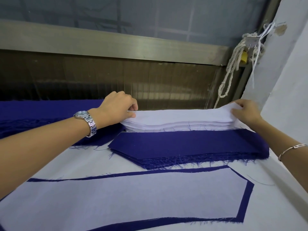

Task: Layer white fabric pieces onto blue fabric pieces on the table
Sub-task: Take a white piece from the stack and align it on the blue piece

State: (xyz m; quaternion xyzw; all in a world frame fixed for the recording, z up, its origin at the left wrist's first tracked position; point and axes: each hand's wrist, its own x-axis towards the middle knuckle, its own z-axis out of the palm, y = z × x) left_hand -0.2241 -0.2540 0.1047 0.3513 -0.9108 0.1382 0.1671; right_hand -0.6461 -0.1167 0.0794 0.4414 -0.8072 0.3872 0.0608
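At the far edge of the desk, a stack of white fabric pieces lies with its long side running left to right. The left hand pinches the top white piece at the stack's left end, thumb and curled fingers closed on the edge of the cloth. The right hand grips the same piece at the right end, where the cloth is lifted a little above the layers below and arches up toward the fingers. Loose blue threads stick out from the stack's near edge.

Just in front of the white stack, touching its near edge, sits a stack of blue fabric pieces, pointed at its left end and frayed along its near side. Nearer the camera, well apart from both hands, a single white piece lies flat on a blue piece of the same pointed shape, so that the blue shows as a narrow border around it. A larger heap of blue fabric lies on the left, partly under the left forearm.

A metal watch is on the left wrist and a thin bangle on the right. Beyond the right hand, a white rope and a yellow padlock hang beside a pale wall.
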